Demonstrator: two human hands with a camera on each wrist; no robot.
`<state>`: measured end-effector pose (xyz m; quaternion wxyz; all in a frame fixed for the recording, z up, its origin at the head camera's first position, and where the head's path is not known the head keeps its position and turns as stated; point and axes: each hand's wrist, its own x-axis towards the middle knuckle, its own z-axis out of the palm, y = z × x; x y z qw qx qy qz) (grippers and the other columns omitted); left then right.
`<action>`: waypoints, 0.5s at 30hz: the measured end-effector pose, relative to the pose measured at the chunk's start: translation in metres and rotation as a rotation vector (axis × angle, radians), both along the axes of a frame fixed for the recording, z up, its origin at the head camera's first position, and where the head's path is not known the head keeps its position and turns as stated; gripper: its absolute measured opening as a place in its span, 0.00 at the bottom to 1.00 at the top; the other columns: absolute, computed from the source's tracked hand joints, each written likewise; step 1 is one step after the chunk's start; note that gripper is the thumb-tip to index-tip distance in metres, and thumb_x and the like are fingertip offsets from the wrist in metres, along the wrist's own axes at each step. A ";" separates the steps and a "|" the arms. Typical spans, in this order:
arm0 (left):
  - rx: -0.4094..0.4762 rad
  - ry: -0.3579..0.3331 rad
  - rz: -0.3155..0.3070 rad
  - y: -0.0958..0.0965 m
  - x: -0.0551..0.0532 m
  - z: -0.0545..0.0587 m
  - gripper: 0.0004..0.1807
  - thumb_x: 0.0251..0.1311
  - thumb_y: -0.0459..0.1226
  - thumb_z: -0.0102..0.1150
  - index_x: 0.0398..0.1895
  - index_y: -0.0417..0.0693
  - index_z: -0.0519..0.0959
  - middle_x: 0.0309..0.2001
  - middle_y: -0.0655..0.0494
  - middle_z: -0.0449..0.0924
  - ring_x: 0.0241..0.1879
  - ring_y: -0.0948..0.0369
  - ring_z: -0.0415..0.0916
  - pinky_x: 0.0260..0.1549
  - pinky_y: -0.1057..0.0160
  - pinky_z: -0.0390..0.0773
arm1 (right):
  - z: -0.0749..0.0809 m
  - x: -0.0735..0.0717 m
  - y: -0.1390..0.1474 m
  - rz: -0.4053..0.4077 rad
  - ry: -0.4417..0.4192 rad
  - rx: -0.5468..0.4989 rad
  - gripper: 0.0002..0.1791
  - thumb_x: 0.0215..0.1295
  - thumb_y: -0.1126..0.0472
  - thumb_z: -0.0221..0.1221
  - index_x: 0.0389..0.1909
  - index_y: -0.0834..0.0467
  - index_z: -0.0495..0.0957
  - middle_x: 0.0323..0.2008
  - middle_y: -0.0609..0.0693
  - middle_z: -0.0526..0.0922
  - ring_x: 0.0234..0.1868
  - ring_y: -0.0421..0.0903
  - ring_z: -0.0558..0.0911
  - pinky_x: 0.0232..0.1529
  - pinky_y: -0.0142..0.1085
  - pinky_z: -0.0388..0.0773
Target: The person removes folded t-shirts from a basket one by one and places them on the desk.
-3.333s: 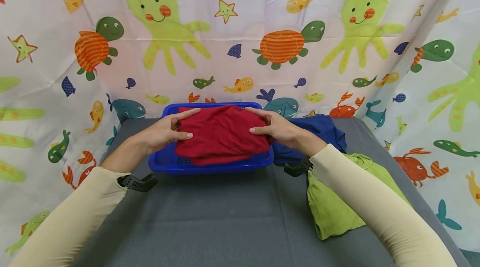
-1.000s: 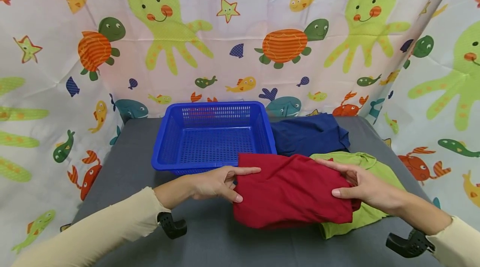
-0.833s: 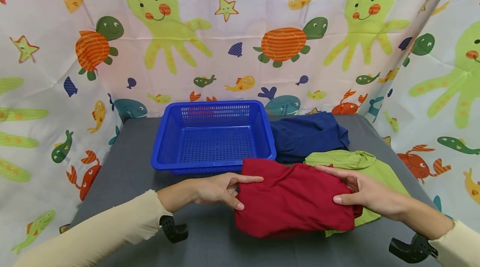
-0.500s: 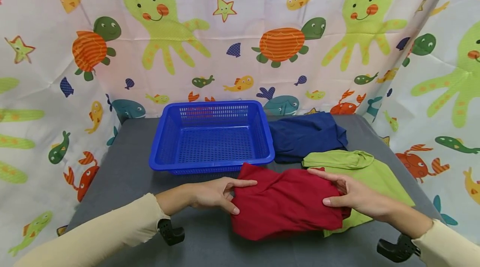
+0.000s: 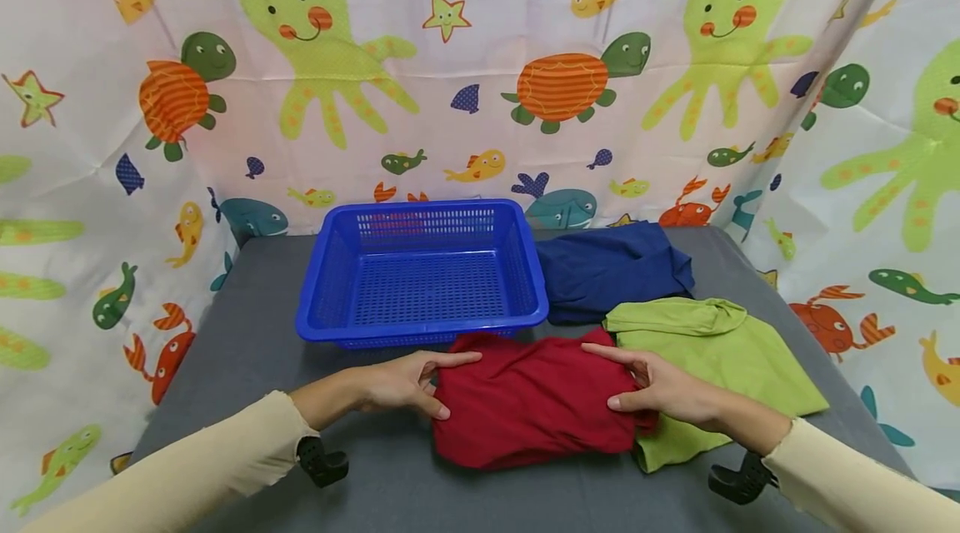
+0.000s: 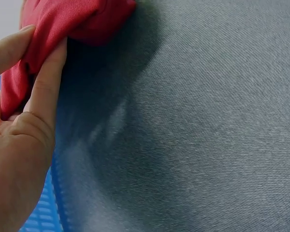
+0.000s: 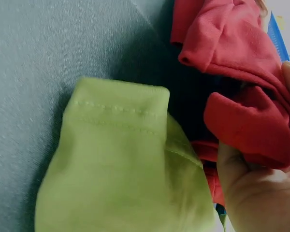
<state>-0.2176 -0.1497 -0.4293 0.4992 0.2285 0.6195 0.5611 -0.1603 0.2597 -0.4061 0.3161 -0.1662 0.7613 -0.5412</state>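
Observation:
Between both hands is a loosely folded red shirt (image 5: 534,412), low over the front middle of the table. My left hand (image 5: 390,383) pinches its left end, thumb on top and fingers tucked beneath; the left wrist view shows the red cloth (image 6: 63,21) between thumb and fingers. At the opposite end my right hand (image 5: 678,391) grips the shirt the same way, with a red fold (image 7: 253,128) hanging over its fingers in the right wrist view. A lime-green garment (image 5: 723,362) with a stitched hem lies beside the right hand, partly behind it.
Behind the red shirt stands a blue perforated basket (image 5: 420,330), its slotted floor showing. Crumpled navy cloth (image 5: 611,271) lies against its right side. The grey table (image 5: 420,500) meets a sea-animal printed curtain (image 5: 465,58) at the back and sides.
Both hands have brought the red shirt from over the basket toward the front right, lowered it, then shifted it left. More of the green garment shows now.

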 end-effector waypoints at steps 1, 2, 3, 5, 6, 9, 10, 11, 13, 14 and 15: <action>-0.006 -0.001 0.005 -0.001 0.000 -0.001 0.47 0.61 0.28 0.66 0.81 0.61 0.55 0.76 0.45 0.59 0.58 0.59 0.73 0.40 0.65 0.81 | -0.002 -0.002 -0.001 0.001 0.006 0.005 0.41 0.70 0.63 0.60 0.80 0.54 0.54 0.75 0.65 0.60 0.63 0.31 0.73 0.60 0.28 0.74; -0.008 -0.004 0.009 -0.002 0.000 -0.002 0.47 0.61 0.28 0.66 0.81 0.61 0.55 0.76 0.45 0.60 0.58 0.60 0.73 0.40 0.65 0.82 | -0.004 -0.003 -0.002 0.000 0.011 0.012 0.41 0.70 0.62 0.61 0.80 0.53 0.55 0.75 0.64 0.60 0.63 0.30 0.72 0.60 0.27 0.73; -0.011 -0.006 0.009 -0.003 0.001 -0.004 0.47 0.61 0.28 0.66 0.81 0.61 0.55 0.76 0.45 0.60 0.58 0.60 0.73 0.41 0.65 0.82 | -0.006 -0.004 -0.003 0.001 0.015 0.016 0.40 0.70 0.62 0.61 0.80 0.53 0.55 0.75 0.64 0.60 0.63 0.30 0.72 0.60 0.27 0.73; -0.014 -0.011 0.013 -0.005 0.002 -0.006 0.48 0.61 0.28 0.66 0.81 0.60 0.56 0.75 0.45 0.62 0.57 0.61 0.74 0.41 0.65 0.83 | -0.010 -0.006 -0.004 0.005 0.013 0.016 0.40 0.70 0.62 0.61 0.79 0.53 0.57 0.76 0.64 0.60 0.64 0.31 0.72 0.60 0.27 0.72; -0.014 -0.014 0.014 -0.005 0.002 -0.008 0.48 0.61 0.28 0.66 0.81 0.60 0.56 0.75 0.45 0.63 0.56 0.61 0.74 0.41 0.65 0.83 | -0.012 -0.007 -0.005 0.006 0.009 0.018 0.39 0.70 0.62 0.61 0.79 0.52 0.57 0.76 0.64 0.60 0.64 0.32 0.72 0.60 0.27 0.72; -0.007 -0.029 0.018 -0.008 0.005 -0.011 0.48 0.60 0.27 0.66 0.81 0.58 0.55 0.74 0.44 0.65 0.57 0.62 0.76 0.43 0.65 0.84 | -0.017 -0.008 -0.006 0.008 0.001 0.021 0.39 0.69 0.62 0.62 0.79 0.52 0.58 0.76 0.63 0.59 0.64 0.32 0.71 0.61 0.27 0.72; -0.001 -0.035 0.021 -0.008 0.005 -0.013 0.48 0.60 0.26 0.66 0.81 0.58 0.55 0.73 0.44 0.66 0.57 0.61 0.76 0.43 0.65 0.84 | -0.019 -0.009 -0.006 0.011 0.005 0.020 0.39 0.69 0.62 0.62 0.79 0.53 0.58 0.76 0.63 0.59 0.64 0.32 0.71 0.61 0.26 0.71; 0.003 -0.040 0.025 -0.009 0.006 -0.014 0.48 0.60 0.26 0.66 0.81 0.58 0.55 0.73 0.44 0.66 0.58 0.61 0.76 0.43 0.65 0.84 | -0.020 -0.009 -0.006 0.009 0.003 0.027 0.39 0.69 0.62 0.62 0.79 0.52 0.59 0.76 0.62 0.59 0.64 0.31 0.70 0.61 0.26 0.71; 0.014 -0.052 0.027 -0.010 0.007 -0.017 0.48 0.60 0.26 0.66 0.81 0.58 0.55 0.73 0.43 0.66 0.60 0.60 0.76 0.45 0.65 0.84 | -0.022 -0.011 -0.006 0.014 -0.002 0.032 0.40 0.69 0.61 0.63 0.79 0.52 0.58 0.75 0.63 0.61 0.63 0.31 0.71 0.60 0.26 0.72; 0.019 -0.056 0.028 -0.010 0.007 -0.019 0.48 0.61 0.26 0.65 0.81 0.58 0.55 0.73 0.42 0.65 0.60 0.60 0.76 0.45 0.65 0.84 | -0.023 -0.011 -0.006 0.017 -0.002 0.036 0.40 0.68 0.61 0.63 0.79 0.52 0.58 0.75 0.62 0.61 0.63 0.31 0.72 0.60 0.25 0.72; 0.024 -0.059 0.028 -0.011 0.007 -0.020 0.48 0.61 0.26 0.65 0.81 0.58 0.54 0.74 0.42 0.63 0.61 0.59 0.76 0.45 0.65 0.84 | -0.025 -0.012 -0.006 0.020 -0.004 0.037 0.40 0.69 0.61 0.63 0.79 0.52 0.58 0.75 0.63 0.62 0.63 0.31 0.72 0.60 0.25 0.71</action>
